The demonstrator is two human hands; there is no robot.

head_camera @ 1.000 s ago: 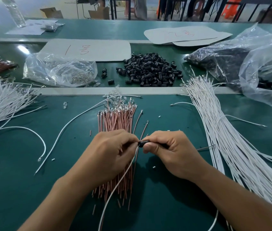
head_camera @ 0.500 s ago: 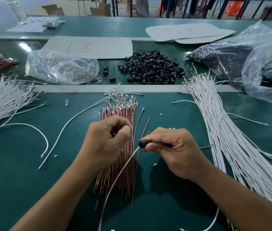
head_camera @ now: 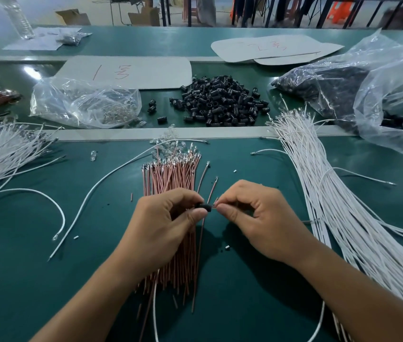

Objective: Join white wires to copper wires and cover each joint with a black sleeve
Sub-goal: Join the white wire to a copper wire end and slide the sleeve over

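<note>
Bare green surface [head_camera: 10, 280] lies open at the near left, crossed only by two loose white wires [head_camera: 91, 191]. The copper wire bundle [head_camera: 170, 178] blocks the middle. An open lane runs between it and the white wire bundle [head_camera: 338, 218] on the right, dotted with small scraps. Beyond the pale strip [head_camera: 121, 134], the heap of black sleeves [head_camera: 222, 102] sits between a clear bag [head_camera: 79, 102] and a large bag [head_camera: 392, 90], seemingly with narrow gaps on either side.

On my green desk [head_camera: 35, 287] lie copper wires [head_camera: 170, 177], white wires [head_camera: 341, 215] at both sides, a pile of sleeves [head_camera: 222, 102], two bags [head_camera: 82, 102], cardboard [head_camera: 146, 72].
</note>
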